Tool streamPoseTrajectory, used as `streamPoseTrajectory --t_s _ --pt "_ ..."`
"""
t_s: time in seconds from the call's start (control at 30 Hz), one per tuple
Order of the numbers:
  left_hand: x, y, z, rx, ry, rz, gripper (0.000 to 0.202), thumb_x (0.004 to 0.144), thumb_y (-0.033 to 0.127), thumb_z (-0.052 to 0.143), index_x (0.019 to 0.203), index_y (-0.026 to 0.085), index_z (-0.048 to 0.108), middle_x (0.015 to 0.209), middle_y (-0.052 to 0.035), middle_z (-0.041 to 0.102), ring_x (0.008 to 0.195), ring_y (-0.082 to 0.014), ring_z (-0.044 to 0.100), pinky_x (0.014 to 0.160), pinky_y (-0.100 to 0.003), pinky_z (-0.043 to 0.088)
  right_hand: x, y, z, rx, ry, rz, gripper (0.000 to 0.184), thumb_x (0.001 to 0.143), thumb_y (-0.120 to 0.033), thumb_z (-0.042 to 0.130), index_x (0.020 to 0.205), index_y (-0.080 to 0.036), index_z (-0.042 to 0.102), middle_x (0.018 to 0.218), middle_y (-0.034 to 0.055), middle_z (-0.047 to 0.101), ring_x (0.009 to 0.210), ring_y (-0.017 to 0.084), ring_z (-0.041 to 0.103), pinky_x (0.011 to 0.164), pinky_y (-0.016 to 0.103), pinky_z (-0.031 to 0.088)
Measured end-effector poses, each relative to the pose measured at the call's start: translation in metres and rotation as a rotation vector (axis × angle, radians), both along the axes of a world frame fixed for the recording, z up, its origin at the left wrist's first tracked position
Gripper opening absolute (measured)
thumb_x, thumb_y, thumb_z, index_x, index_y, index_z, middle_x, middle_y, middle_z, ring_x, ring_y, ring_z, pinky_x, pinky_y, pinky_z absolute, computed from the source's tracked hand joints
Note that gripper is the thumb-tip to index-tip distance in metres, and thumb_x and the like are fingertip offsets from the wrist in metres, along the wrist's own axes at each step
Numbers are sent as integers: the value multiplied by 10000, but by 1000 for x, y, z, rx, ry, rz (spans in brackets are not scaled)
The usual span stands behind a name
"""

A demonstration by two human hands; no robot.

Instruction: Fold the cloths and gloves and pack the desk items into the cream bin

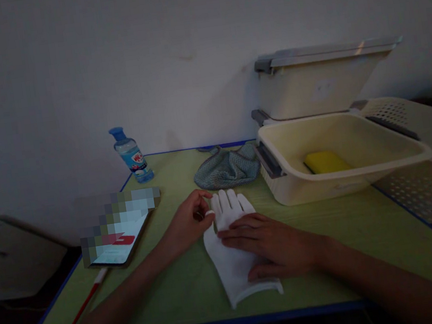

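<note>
A white glove (232, 251) lies flat on the green table (333, 253), its fingers pointing away from me. My right hand (270, 243) rests flat across the glove's palm, fingers stretched to the left. My left hand (190, 219) is curled at the glove's left edge and pinches the tip of its thumb. A crumpled blue-grey cloth (227, 168) sits just beyond the glove's fingertips.
A cream plastic bin (283, 184) with a raised lid and a yellow sponge (324, 162) inside stands at the right. A small water bottle (131, 155) stands at the back left. A phone (119, 229) with a red cable lies at the left. A perforated panel (424, 189) lies beyond the table's right edge.
</note>
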State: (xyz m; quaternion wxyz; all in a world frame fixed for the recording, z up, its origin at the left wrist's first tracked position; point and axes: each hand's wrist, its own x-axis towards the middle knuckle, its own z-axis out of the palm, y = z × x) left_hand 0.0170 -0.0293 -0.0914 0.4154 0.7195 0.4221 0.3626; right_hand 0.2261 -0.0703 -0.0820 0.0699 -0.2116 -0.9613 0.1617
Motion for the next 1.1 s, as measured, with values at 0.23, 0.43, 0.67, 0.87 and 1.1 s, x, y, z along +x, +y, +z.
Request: streamPoseTrajectory --t_s 0.23,0.43,0.67,0.87,1.1 --pt "7 -19 5 110 30 -122 290 733 144 513 1008 188 435 691 54 439 611 -88 457 606 -222 411 0 0 -1 12 20 -14 577 855 -433 464 1312 -93 375 1334 119 441 1216 215 349 1030 379 220" --pt "9 -27 5 104 205 -255 315 760 139 499 1063 205 442 720 44 488 643 -94 485 603 -215 402 -1 -1 1 31 -23 -24 524 846 -413 485 1275 -119 429 1214 126 529 1164 228 393 1005 392 261" --pt "4 -27 5 131 308 -305 302 754 165 550 1048 210 491 792 26 540 717 -111 526 678 -234 418 1 2 -2 92 -15 14 444 854 -392 478 1187 -100 512 1175 124 553 1182 226 396 1024 384 271" --pt "7 -26 4 103 279 -295 308 710 118 586 1001 200 527 744 38 541 681 -105 519 646 -218 422 3 4 -8 203 86 37 344 888 -326 429 1104 -100 574 1112 113 594 1152 198 450 1026 343 316" --pt "10 -26 3 102 244 -274 346 677 85 618 999 175 529 712 48 532 653 -93 511 623 -201 426 4 2 -13 252 170 -38 226 869 -225 461 993 -127 622 1116 93 597 1015 182 533 878 318 444"
